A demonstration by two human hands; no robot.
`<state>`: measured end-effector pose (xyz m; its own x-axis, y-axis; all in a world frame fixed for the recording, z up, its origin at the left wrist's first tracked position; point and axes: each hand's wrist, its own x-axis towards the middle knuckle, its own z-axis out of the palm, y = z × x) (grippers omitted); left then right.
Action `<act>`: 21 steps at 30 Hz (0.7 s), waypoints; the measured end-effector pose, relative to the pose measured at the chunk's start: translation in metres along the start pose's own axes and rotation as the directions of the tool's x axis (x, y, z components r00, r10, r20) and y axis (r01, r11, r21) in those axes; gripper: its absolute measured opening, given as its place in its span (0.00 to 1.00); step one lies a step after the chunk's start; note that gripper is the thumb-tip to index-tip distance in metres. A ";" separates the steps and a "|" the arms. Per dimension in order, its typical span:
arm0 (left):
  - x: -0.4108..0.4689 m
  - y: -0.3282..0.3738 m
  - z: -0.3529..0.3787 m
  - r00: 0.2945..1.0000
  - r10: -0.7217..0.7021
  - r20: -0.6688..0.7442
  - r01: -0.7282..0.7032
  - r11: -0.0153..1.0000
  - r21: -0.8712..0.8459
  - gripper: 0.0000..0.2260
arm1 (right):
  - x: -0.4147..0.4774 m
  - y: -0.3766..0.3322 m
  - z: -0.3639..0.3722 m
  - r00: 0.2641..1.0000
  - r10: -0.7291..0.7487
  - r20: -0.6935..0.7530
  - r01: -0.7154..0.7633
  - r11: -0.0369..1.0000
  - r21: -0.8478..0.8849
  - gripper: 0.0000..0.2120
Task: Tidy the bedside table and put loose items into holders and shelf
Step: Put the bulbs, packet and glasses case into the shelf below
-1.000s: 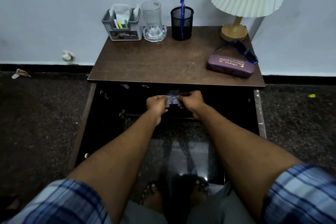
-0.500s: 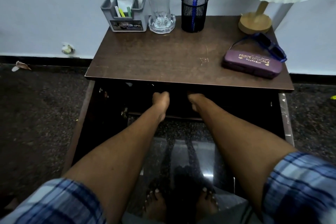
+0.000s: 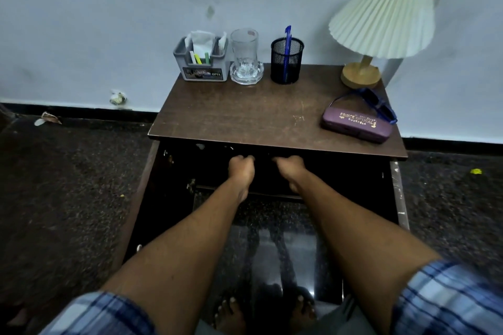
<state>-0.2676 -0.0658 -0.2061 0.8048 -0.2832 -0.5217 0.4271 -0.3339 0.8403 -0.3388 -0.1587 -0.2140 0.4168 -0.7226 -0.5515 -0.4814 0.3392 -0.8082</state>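
Entry: my left hand (image 3: 241,168) and right hand (image 3: 290,167), under the desk (image 3: 245,117) top, inside the dark shelf (image 3: 340,171). Fingers seemingly curled; I cannot tell their grip. Best placed deep, flat.

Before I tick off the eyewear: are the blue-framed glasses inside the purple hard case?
No, the blue-framed glasses lie out on the brown wooden tabletop, right behind the closed purple hard case.

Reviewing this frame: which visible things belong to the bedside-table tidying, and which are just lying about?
Job: bedside table, grey organiser, mesh pen holder, blue pen, purple glasses case, blue sunglasses, left hand, right hand (both under the tabletop).
Lying about: lamp, glass, paper scrap, yellow scrap.
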 end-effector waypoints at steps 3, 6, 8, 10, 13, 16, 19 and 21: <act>-0.019 0.008 -0.005 1.000 0.012 0.016 -0.012 1.000 0.000 0.13 | -0.018 -0.002 -0.008 0.997 -0.077 -0.026 0.076 0.997 -0.022 0.17; -0.039 0.014 -0.010 0.998 0.025 0.050 -0.024 1.000 -0.010 0.13 | -0.040 -0.002 -0.017 0.994 -0.111 -0.002 0.110 0.993 -0.052 0.14; -0.052 0.018 -0.013 0.997 0.038 0.072 -0.037 0.999 -0.024 0.12 | -0.055 -0.005 -0.024 0.992 -0.122 0.027 0.124 0.989 -0.086 0.10; -0.065 0.023 -0.015 0.994 0.048 0.095 -0.046 0.999 -0.023 0.10 | -0.070 -0.008 -0.031 0.988 -0.144 0.062 0.149 0.985 -0.086 0.05; -0.083 0.032 -0.014 0.989 0.070 0.129 -0.068 0.998 -0.018 0.10 | -0.090 -0.017 -0.046 0.975 -0.189 0.119 0.199 0.977 -0.078 0.04; -0.100 0.044 -0.010 0.980 0.123 0.157 -0.125 0.992 0.002 0.08 | -0.106 -0.031 -0.065 0.954 -0.259 0.152 0.270 0.961 -0.053 0.04; -0.110 0.056 -0.003 0.961 0.187 0.204 -0.194 0.981 0.013 0.07 | -0.113 -0.044 -0.086 0.929 -0.331 0.163 0.344 0.937 -0.058 0.03; -0.117 0.065 0.005 0.944 0.231 0.236 -0.239 0.971 0.006 0.07 | -0.114 -0.052 -0.101 0.914 -0.385 0.130 0.396 0.915 -0.075 0.03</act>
<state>-0.3362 -0.0590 -0.0907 0.7612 -0.5564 -0.3331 0.2196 -0.2622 0.9397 -0.4388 -0.1550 -0.0882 0.6666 -0.7122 -0.2200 -0.3332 -0.0207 -0.9426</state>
